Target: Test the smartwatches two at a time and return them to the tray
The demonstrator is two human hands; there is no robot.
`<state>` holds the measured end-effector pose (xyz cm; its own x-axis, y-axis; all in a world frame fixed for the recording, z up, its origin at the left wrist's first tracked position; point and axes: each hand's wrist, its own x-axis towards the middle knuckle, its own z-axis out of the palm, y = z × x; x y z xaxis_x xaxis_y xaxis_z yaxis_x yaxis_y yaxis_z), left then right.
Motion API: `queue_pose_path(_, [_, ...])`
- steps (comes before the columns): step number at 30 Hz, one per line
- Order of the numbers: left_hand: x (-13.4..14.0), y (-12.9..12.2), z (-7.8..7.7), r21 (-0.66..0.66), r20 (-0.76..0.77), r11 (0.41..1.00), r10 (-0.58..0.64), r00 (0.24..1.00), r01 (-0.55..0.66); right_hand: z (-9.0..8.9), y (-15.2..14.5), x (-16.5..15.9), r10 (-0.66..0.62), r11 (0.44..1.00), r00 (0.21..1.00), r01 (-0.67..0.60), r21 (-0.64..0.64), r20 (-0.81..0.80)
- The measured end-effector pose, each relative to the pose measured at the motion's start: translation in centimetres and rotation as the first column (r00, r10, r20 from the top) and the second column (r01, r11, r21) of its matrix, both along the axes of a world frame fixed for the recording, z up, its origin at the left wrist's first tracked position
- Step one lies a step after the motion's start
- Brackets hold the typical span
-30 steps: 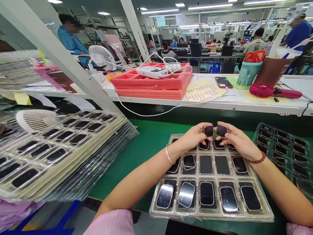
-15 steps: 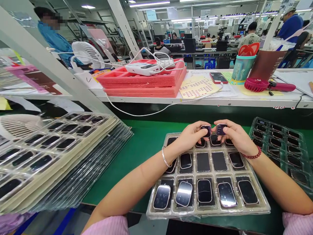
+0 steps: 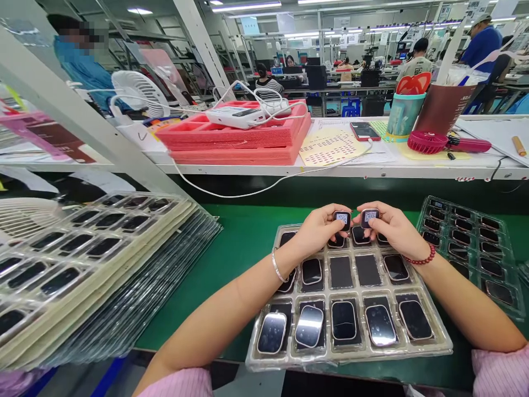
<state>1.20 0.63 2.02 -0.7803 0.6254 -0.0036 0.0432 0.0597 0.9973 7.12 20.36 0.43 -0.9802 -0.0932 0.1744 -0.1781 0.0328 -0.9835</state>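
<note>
Currently each hand holds one small watch body, raised just above the far row of the clear tray [image 3: 444,344] that rests on the green counter [image 3: 248,242]. The left hand [image 3: 316,229] pinches the left watch body [image 3: 341,219] between thumb and fingers; the right hand [image 3: 392,229] pinches the right watch body [image 3: 370,216] in the same manner. Both hands are closed on their parts.

The two watch bodies sit side by side, close but with a narrow gap between them, at the fingertips and on the inner side of each hand. Each part faces the camera with a square code label showing on its face. Neither part touches the tray.

Directly below and toward the person from the hands, the tray's middle row shows two empty pockets [image 3: 354,271] at its centre, flanked by filled ones. The left pocket lies nearer the left hand, the right pocket nearer the right hand. The near row is fully loaded with watch bodies lying long axis toward the person.

A second tray [image 3: 471,242] lies to the right, and a stack of trays [image 3: 103,248] to the left.
</note>
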Motion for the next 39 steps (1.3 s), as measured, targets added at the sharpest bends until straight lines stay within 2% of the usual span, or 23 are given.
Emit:
queue_pose_path(17, [0.4, 0.2, 0.8, -0.090, -0.036, 0.995, 0.043, 0.998, -0.046, 0.2, -0.2, -0.3, 0.013, 0.999, 0.999, -0.012, -0.052, 0.030])
queue_pose_path(31, [0.0, 0.5, 0.9, -0.129, -0.051, 0.990, 0.053, 0.997, -0.060, 0.2, -0.2, -0.8, -0.018, 1.000, 0.997, 0.018, 0.009, 0.073])
queue_pose_path(39, [0.6, 0.3, 1.1, -0.064, -0.060, 0.995, 0.068, 0.996, -0.072, 0.2, -0.2, -0.3, -0.043, 0.997, 0.999, 0.043, -0.064, 0.003])
